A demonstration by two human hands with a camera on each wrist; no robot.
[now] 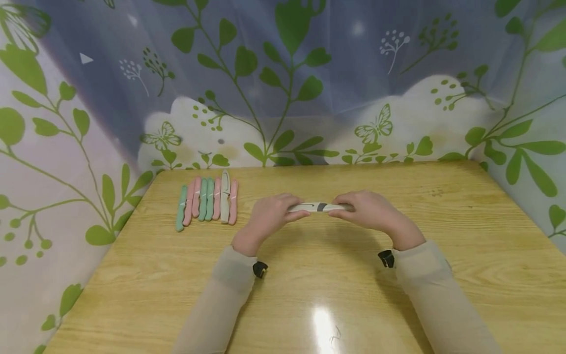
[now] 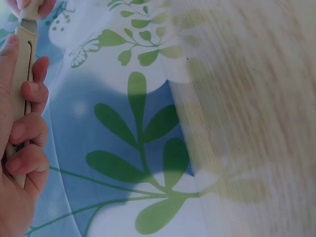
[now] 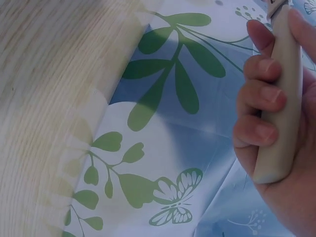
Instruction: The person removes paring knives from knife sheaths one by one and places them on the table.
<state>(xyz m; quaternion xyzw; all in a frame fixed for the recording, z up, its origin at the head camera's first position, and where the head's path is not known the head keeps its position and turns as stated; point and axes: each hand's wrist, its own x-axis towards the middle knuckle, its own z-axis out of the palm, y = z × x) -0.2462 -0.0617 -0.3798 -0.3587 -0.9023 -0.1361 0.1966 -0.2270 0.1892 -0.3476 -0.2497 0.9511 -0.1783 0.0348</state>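
Both hands hold a cream-white paring knife level above the table, in the middle of the head view. Fingers of the left hand (image 1: 273,212) are curled round its slotted sheath (image 2: 20,79). The right hand (image 1: 373,210) grips the smooth handle (image 3: 282,103), fingers wrapped about it. A short strip of metal blade (image 2: 28,24) shows between sheath and handle; the sheath covers the rest. To the left of the hands, several similar knives lie side by side: green ones (image 1: 203,199), pink ones (image 1: 233,204) and a white one (image 1: 225,199).
The wood-grain table (image 1: 287,295) spreads under both forearms. Behind it hangs a blue and white cloth (image 1: 345,64) printed with green leaves and butterflies, which also runs along both sides. Each cuff has a black clip (image 1: 260,269) near it.
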